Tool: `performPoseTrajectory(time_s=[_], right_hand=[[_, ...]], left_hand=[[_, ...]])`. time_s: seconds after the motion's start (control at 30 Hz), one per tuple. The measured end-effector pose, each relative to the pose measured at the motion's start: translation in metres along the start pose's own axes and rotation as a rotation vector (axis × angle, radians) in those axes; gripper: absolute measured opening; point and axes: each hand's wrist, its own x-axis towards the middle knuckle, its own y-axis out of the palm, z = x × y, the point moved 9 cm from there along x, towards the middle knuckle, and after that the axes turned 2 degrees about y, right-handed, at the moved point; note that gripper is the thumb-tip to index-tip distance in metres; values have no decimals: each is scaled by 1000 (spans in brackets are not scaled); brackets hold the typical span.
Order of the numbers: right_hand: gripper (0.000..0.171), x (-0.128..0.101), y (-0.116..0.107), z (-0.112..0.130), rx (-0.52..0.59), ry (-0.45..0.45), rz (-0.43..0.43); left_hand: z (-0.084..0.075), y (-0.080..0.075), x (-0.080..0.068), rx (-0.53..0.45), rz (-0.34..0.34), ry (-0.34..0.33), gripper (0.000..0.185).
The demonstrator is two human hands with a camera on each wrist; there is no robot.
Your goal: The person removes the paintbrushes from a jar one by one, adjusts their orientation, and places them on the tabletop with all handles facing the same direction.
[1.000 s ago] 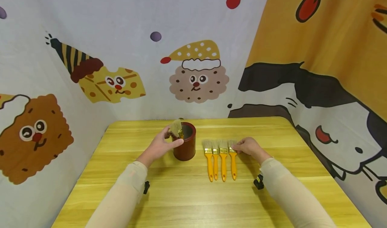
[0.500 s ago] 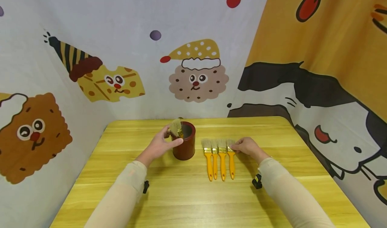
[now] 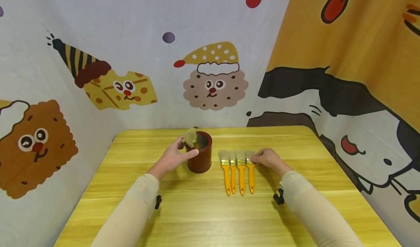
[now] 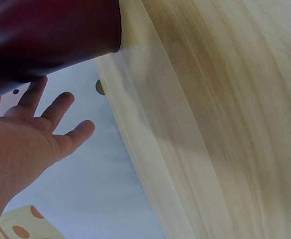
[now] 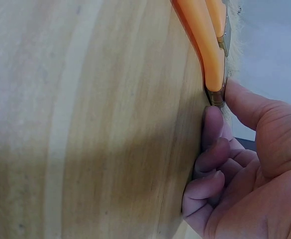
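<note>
So far one paintbrush [image 3: 191,137] stands bristles-up in the dark red cup [image 3: 201,156], leaning against its left rim, while four yellow-handled brushes [image 3: 238,171] lie side by side on the worktop [image 3: 203,210] just right of the cup, their bristles toward the far wall and their handles toward the person. Judged from how things lie, the gathering of brushes into the cup looks about one fifth done, with four left on the wood. The left hand [image 3: 174,156] is wrapped around the cup's left side, thumb across the front near the rim and fingers behind; the left wrist view shows the palm and relaxed, fairly straight fingers [image 4: 60,107] lying against the cup's curved wall [image 4: 50,35], so it steadies the cup more than it squeezes it. The right hand [image 3: 269,157] rests at the bristle end of the rightmost brush [image 3: 251,170]. In the right wrist view its thumb [image 5: 244,104] and index fingertip meet on the metal band [image 5: 216,97] of that brush in a pinch, the other fingers curled underneath against the worktop. That brush lies flat, touching its neighbour, not yet lifted.
</note>
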Motion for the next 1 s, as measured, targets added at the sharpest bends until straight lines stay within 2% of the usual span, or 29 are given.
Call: performPoseTrajectory(time_s=[0.23,0.6,1.0], right_hand=[[36,0,1,0,-3,-3,5],[39,-2,-2,-1,18,-3,13],[51,-8,-22,11,151,-13,50]], left_hand=[[0,0,-1,-7,8,-10,90],[0,0,-1,-13,5,1,85],[0,0,-1,-11,0,3,83]])
